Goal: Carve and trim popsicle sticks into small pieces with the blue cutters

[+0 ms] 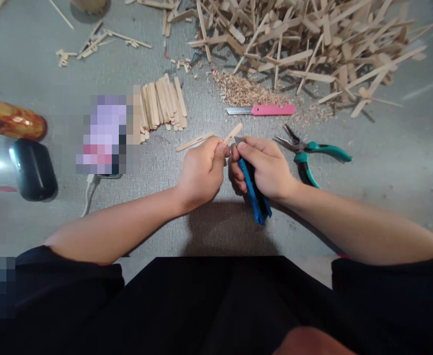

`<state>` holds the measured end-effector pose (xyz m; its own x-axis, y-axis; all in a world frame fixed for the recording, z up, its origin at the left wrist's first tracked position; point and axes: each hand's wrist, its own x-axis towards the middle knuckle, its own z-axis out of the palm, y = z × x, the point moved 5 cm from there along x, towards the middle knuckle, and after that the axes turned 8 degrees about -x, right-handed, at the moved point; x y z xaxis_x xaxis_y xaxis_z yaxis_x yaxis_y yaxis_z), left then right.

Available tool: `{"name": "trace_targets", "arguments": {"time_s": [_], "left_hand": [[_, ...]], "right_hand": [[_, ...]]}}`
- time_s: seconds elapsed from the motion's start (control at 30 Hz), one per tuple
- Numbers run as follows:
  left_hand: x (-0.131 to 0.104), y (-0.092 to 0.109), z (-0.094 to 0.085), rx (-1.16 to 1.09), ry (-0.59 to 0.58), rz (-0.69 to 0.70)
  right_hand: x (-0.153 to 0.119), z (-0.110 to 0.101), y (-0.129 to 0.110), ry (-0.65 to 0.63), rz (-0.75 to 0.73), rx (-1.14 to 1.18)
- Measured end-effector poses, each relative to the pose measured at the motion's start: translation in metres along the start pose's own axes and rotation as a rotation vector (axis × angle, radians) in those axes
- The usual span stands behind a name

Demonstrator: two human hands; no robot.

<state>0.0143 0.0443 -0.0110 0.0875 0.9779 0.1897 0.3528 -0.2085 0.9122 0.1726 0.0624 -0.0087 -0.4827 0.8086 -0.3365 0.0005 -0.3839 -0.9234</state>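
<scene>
Blue cutter (pixel 250 185) sits in the right hand (pixel 264 162), whose fingers are curled firmly round the handle; the thumb lies forward near the blade (pixel 237 140), probably for finer control. The left hand (pixel 203 167) is closed too, and it pinches a stick (pixel 233 133) between thumb and fingers, so that one end stands free beside the blade. This stick is thus above the table (pixel 386 172), between the two hands. Just beyond the left hand lies a loose stick (pixel 194 141). Farther left, a row (pixel 161 103) of sticks is laid side by side, perhaps for keeping order, while the heap (pixel 305 39) is mixed. Pink knife (pixel 273 110) rests beside shavings (pixel 240 88), and pliers (pixel 301 147) lie near the right hand, seemingly for easy reach.
</scene>
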Motion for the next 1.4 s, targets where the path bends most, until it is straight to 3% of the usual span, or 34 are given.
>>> {"name": "trace_targets", "arguments": {"time_s": [0.73, 1.03, 1.17, 1.4], "left_hand": [[-0.003, -0.003, 0.003, 0.094, -0.02, 0.017], [-0.001, -0.008, 0.003, 0.198, -0.042, 0.073], [0.001, -0.007, 0.002, 0.171, -0.062, 0.08], [0.008, -0.003, -0.001, -0.028, -0.095, 0.007]], "right_hand": [[-0.002, 0.002, 0.004, 0.068, 0.067, -0.038], [0.001, 0.0, 0.001, 0.062, 0.165, -0.073], [0.0, 0.001, 0.001, 0.051, 0.169, -0.066], [0.001, 0.003, 0.002, 0.026, 0.047, 0.047]]}}
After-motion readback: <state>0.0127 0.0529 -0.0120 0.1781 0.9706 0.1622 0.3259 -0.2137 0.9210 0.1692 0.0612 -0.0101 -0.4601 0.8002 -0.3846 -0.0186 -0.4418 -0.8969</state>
